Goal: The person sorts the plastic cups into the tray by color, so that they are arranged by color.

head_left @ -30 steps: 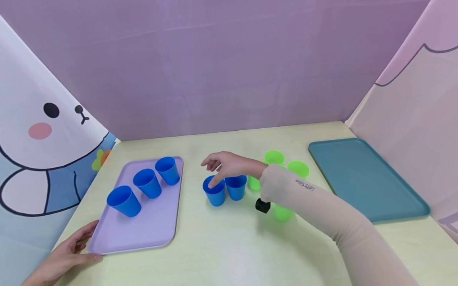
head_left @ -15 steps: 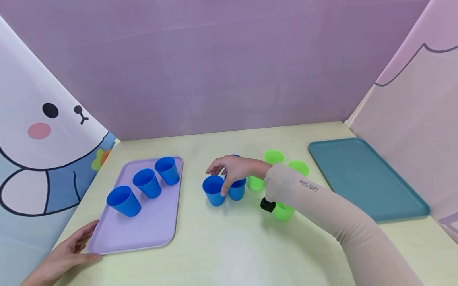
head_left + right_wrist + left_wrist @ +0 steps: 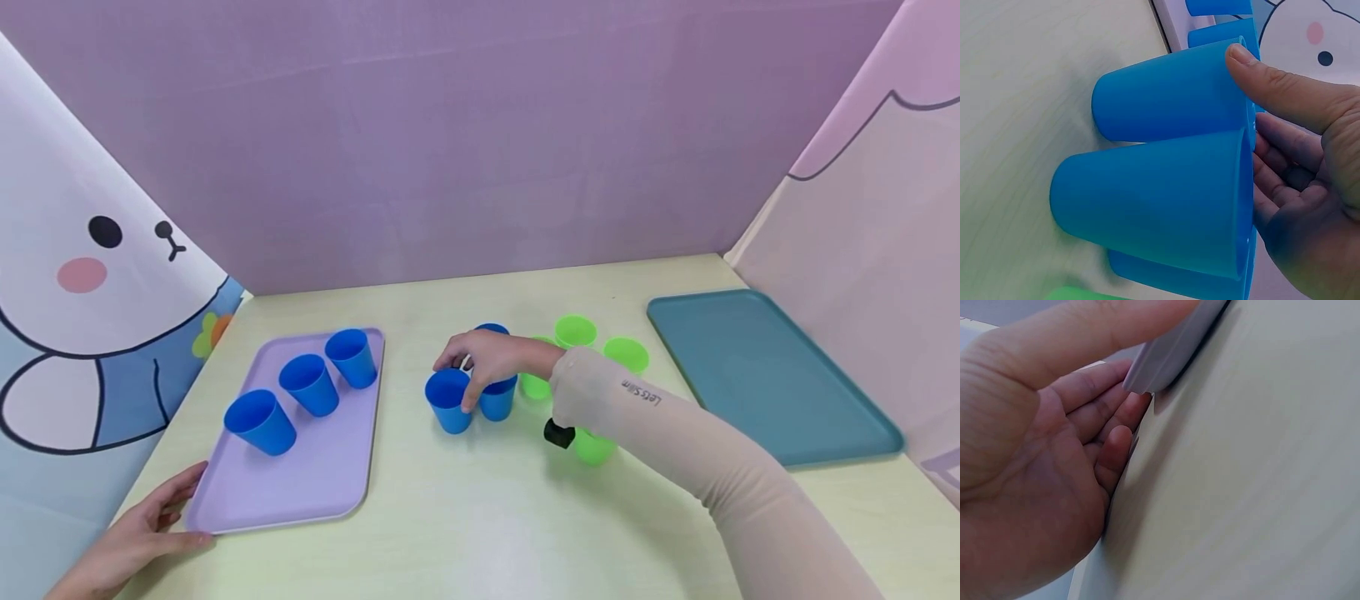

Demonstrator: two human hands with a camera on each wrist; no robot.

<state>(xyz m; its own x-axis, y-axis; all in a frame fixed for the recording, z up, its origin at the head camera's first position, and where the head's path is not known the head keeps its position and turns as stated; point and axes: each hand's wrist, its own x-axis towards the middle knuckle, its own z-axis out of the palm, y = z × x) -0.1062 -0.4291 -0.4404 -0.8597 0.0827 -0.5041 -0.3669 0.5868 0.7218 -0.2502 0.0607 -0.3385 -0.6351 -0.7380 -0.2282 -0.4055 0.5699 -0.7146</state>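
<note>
My left hand (image 3: pixel 138 537) holds the near left corner of the lilac tray (image 3: pixel 322 492), its thumb at the front edge and its fingers along the left side. On that tray three blue cups stand upright in a slanting row, among them a middle cup (image 3: pixel 309 385). My right hand (image 3: pixel 487 360) grips a blue cup (image 3: pixel 450 410) by its rim, the cup still upright on the table. In the right wrist view the thumb (image 3: pixel 1272 75) presses the cup's outer wall near the rim, with the fingers on the far side. Two more blue cups, one of them (image 3: pixel 497 402) closest, stand behind it, partly hidden.
Several green cups, such as the far one (image 3: pixel 576 332), stand to the right, partly behind my right sleeve (image 3: pixel 660 417). A teal tray (image 3: pixel 772 375) lies at the far right. A purple cloth wall (image 3: pixel 480 150) closes off the back.
My right hand has moved slightly right and down from above the blue cups, bringing its thumb to the front one's rim. The left hand and both trays stay put.
</note>
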